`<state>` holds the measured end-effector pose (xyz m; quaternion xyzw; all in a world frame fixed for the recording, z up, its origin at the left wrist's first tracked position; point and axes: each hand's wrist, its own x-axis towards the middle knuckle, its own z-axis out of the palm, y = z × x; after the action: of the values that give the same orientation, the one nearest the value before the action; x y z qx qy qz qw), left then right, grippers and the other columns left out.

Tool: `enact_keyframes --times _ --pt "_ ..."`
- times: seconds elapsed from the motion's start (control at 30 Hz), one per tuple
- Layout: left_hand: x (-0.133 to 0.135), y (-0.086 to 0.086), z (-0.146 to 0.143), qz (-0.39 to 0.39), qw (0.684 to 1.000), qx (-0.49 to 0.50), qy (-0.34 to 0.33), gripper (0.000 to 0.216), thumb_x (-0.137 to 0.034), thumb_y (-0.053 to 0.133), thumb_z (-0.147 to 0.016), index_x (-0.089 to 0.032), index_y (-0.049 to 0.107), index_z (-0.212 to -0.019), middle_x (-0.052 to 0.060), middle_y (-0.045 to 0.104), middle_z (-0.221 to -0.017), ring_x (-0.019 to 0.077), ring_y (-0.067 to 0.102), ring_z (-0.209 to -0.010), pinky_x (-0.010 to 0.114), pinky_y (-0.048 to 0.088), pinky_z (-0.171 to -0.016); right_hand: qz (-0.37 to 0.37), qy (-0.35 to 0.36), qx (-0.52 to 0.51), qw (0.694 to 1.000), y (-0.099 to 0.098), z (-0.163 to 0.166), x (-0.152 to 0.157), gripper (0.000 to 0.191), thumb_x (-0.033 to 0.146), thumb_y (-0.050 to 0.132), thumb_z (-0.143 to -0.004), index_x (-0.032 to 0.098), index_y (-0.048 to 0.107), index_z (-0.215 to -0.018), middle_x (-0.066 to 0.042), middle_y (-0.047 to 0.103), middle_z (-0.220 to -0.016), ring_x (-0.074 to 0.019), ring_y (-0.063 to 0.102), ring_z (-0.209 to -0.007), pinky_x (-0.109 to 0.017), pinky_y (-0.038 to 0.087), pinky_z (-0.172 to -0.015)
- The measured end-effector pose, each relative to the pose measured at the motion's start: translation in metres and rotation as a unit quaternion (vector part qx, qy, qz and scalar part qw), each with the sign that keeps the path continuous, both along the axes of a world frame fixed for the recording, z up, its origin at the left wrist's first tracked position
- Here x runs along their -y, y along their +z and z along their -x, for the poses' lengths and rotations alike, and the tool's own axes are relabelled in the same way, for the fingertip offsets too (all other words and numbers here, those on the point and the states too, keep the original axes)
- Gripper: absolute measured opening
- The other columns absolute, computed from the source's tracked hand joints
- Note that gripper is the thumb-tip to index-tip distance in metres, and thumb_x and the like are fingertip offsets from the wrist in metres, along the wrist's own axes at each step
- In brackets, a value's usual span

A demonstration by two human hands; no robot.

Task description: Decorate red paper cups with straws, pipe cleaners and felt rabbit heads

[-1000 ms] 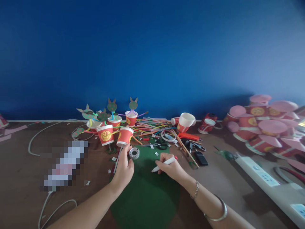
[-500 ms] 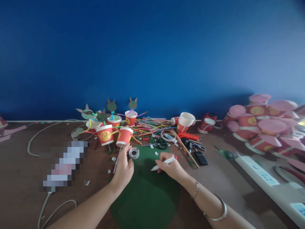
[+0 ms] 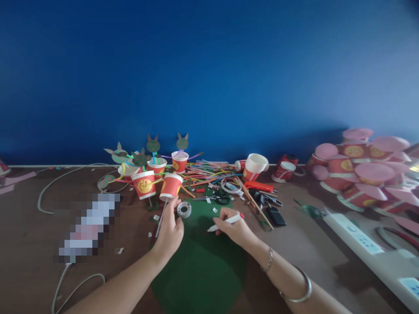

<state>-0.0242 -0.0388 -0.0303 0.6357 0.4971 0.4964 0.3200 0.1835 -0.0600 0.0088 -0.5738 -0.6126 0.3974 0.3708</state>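
Note:
A dark green round sheet (image 3: 199,270) lies flat on the table before me. My right hand (image 3: 234,226) pinches a white marker with a red end (image 3: 233,219), its tip pointing down-left, close over the sheet; contact is unclear. At the sheet's upper left edge, my left hand (image 3: 170,229) lies with fingers stretched forward and thumb apart. Its fingertips come up to the base of a tilted red paper cup (image 3: 170,187). A roll of tape (image 3: 184,209) sits beside that thumb. White sticks (image 3: 160,224) run partly hidden behind the left hand.
Paper cups with animal-headed figures (image 3: 153,146) stand at back left. Scissors (image 3: 222,199), loose colored sticks (image 3: 209,170), an orange tool (image 3: 260,186) and keys (image 3: 276,216) lie beyond my hands. A power strip (image 3: 353,233) and pink-topped cups (image 3: 373,174) occupy the right.
The marker tip has shifted very slightly up and left with my right hand. My left hand and the surrounding things look the same.

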Motion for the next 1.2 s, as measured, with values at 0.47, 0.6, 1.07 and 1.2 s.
enact_keyframes --times 0.47,0.6,1.07,1.2 --pt "0.000 0.002 0.000 0.036 0.999 0.027 -0.005 0.056 -0.010 0.043 -0.077 -0.021 0.035 -0.132 0.012 0.046 -0.132 0.0234 0.043 -0.126 0.047 0.031 -0.107 0.009 0.013 -0.018 1.000 -0.001 0.000 0.001 0.025 0.023 0.057 -0.076 0.021 0.041 -0.056 0.002 0.061 -0.046 -0.0139 0.062 -0.048 -0.019 0.033 -0.043" --pt "0.001 0.003 0.000 0.044 0.998 0.038 -0.009 0.055 -0.012 0.042 -0.080 -0.022 0.034 -0.134 0.012 0.046 -0.133 0.0231 0.043 -0.126 0.047 0.031 -0.107 -0.001 -0.001 0.018 1.000 0.001 0.001 0.001 0.025 0.024 0.058 -0.075 0.021 0.043 -0.055 0.002 0.063 -0.047 -0.0128 0.060 -0.049 -0.019 0.035 -0.044" --pt "0.007 0.023 -0.003 0.057 0.996 0.074 0.008 0.041 -0.037 0.035 -0.092 -0.021 0.039 -0.130 0.012 0.047 -0.135 0.0224 0.043 -0.127 0.043 0.034 -0.106 0.037 0.033 -0.013 0.999 0.004 0.000 0.002 0.026 0.025 0.058 -0.074 0.021 0.042 -0.055 0.002 0.060 -0.044 -0.0152 0.063 -0.048 -0.019 0.033 -0.043" --pt "0.009 0.028 -0.004 0.087 0.993 0.080 0.018 0.044 -0.041 0.030 -0.094 -0.020 0.040 -0.131 0.011 0.046 -0.137 0.0206 0.040 -0.130 0.039 0.031 -0.109 0.031 0.007 -0.062 0.998 0.005 0.002 0.001 0.028 0.027 0.054 -0.077 0.021 0.040 -0.055 0.005 0.050 -0.038 -0.0098 0.052 -0.038 -0.019 0.031 -0.042"
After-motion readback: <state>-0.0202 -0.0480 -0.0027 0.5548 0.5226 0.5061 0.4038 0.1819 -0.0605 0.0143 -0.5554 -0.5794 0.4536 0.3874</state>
